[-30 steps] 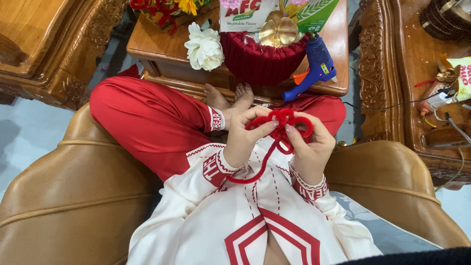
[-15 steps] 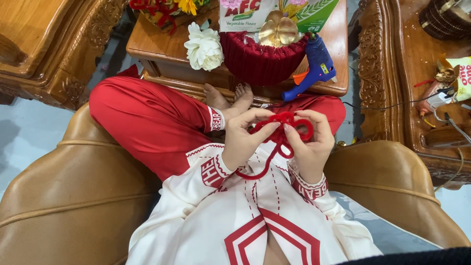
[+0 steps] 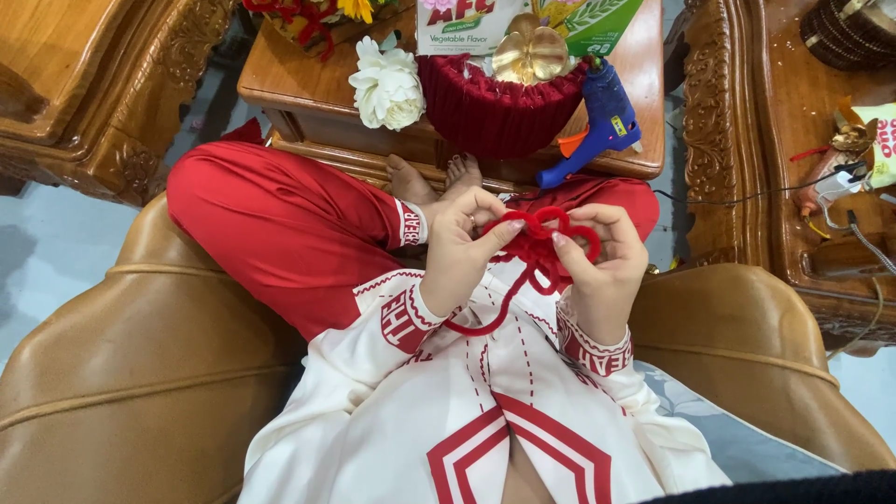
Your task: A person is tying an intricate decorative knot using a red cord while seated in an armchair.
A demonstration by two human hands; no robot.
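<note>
Both hands hold a red fuzzy wire (image 3: 537, 245) bent into loops, above my lap. My left hand (image 3: 462, 250) pinches the left side of the loops between thumb and forefinger. My right hand (image 3: 602, 266) grips the right side with curled fingers. A tail of the wire (image 3: 485, 317) hangs down in a curve over my white and red sleeve. I sit cross-legged in red trousers, with bare toes showing just beyond the hands.
A small wooden table (image 3: 308, 103) in front holds a white fabric flower (image 3: 387, 86), a red ribbed basket (image 3: 495, 107) with a gold flower (image 3: 530, 51), a blue glue gun (image 3: 597, 126) and printed packets. Carved wooden furniture (image 3: 747, 121) stands on both sides, and tan leather armrests (image 3: 149, 373) flank me.
My fingers have shifted slightly on the red wire, and the loops sit a little tighter between both hands. The hands stay in the same place above my lap.
</note>
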